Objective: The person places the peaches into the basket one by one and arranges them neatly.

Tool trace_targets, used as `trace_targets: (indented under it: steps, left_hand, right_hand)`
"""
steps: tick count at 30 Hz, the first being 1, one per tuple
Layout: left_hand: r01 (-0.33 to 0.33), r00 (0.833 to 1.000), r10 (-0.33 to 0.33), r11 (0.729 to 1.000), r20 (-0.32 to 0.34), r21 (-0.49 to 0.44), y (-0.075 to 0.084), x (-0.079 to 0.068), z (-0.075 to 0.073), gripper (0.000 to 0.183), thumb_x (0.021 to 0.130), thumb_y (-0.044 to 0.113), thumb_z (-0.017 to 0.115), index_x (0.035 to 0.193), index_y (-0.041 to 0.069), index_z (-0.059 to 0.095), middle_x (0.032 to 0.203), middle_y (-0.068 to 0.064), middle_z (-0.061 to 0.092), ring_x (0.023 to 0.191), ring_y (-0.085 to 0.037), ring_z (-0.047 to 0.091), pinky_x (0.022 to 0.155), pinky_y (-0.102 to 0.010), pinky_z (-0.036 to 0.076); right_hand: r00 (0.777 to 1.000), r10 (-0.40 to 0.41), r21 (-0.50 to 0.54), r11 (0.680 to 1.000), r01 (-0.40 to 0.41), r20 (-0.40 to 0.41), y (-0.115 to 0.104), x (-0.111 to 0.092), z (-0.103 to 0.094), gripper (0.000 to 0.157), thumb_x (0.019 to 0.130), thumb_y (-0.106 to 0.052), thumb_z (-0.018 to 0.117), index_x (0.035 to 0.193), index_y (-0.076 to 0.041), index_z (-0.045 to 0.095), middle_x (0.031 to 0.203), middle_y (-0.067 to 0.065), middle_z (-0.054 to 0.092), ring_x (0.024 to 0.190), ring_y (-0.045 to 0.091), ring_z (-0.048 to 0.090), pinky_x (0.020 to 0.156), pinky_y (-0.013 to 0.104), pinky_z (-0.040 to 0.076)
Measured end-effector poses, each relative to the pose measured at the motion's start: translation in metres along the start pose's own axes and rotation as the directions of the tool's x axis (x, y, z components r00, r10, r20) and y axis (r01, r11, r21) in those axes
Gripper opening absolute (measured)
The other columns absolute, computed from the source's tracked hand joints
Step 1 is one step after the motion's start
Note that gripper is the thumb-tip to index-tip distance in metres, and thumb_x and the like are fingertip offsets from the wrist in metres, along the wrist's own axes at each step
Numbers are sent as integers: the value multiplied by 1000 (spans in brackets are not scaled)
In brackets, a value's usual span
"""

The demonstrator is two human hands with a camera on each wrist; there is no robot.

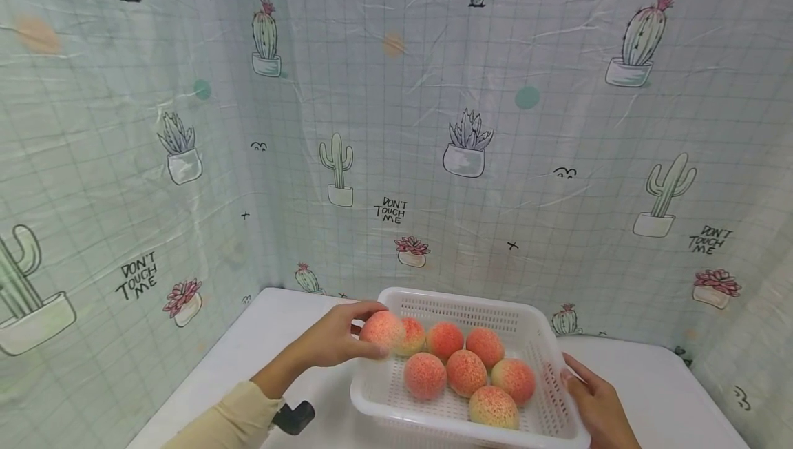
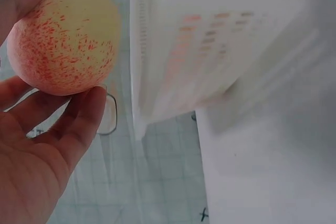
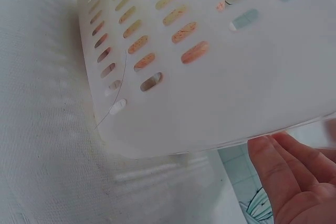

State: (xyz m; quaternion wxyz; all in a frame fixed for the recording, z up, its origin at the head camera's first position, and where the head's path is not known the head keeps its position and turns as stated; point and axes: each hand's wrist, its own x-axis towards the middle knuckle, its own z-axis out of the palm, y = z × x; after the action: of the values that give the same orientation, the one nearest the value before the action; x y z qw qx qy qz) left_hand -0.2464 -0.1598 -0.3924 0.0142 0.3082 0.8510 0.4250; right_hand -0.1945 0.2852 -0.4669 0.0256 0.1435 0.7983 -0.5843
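My left hand (image 1: 337, 337) holds a red-and-yellow peach (image 1: 381, 329) over the left rim of a white plastic basket (image 1: 372, 404). In the left wrist view, thumb and fingers curl round this peach (image 2: 68, 40), which is clear of the basket's slotted wall. Several more peaches, such as a front one (image 1: 493, 408), lie loosely grouped inside. At the basket's right side, my right hand (image 1: 599, 404) grips the rim, thumb on top. The right wrist view shows its fingers (image 3: 275, 169) against the rim's underside; peach colours show through the slots.
The basket is at a white table (image 1: 297, 311). A sheet (image 1: 421, 132) printed with cacti hangs behind and at both sides, close past the table's edges. A black strap or mount (image 1: 294, 418) sits at my left wrist, beside a beige sleeve (image 1: 232, 414).
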Motion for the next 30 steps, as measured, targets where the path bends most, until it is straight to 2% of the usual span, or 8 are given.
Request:
trace_targets:
  steps: [5,11,16,20,24,30]
  left_hand:
    - [-5,998,6,1000,56,-23,10,3,11,61,84,30,87,138,15,63,130,-1,69,121,-21,64,98,-29,60]
    - [-15,995,17,999,98,-29,22,9,22,62,83,32,87,138,18,64,127,3,69,118,-13,64,98,-28,59]
    - [9,992,-4,999,129,-41,31,12,31,60,83,29,88,137,19,64,123,4,70,114,-9,64,98,-28,59]
    - [25,988,-15,998,151,-62,36,16,43,58,83,29,87,135,18,63,122,6,69,112,-6,63,95,-23,59]
    - [20,986,-13,999,164,-47,38,19,58,57,81,31,88,131,18,64,118,10,67,110,-1,62,92,-18,57]
    - [-3,986,-3,999,164,34,40,23,80,52,76,30,92,120,22,64,111,16,68,105,4,61,91,-20,55]
  right_hand:
    - [1000,-1,7,1000,1,-2,1,0,0,61,113,-33,44,165,-8,24,162,31,32,114,21,68,91,46,64]
    - [1000,-20,15,1000,20,-1,2,-1,0,60,113,-31,43,165,-8,24,161,30,33,113,18,67,92,45,64]
    - [1000,-7,-4,1000,7,-9,1,-1,1,61,113,-33,44,165,-8,24,161,31,32,116,22,67,92,46,63]
    - [1000,2,-17,1000,-2,-12,0,-2,0,62,113,-34,44,165,-8,24,161,31,32,118,24,67,93,47,63]
    - [1000,-9,-14,1000,9,-6,1,-2,0,61,113,-34,43,165,-8,24,161,31,32,116,22,67,93,47,63]
    - [1000,-11,-5,1000,11,-1,2,-1,0,61,113,-34,43,165,-8,24,162,31,32,114,20,67,92,47,64]
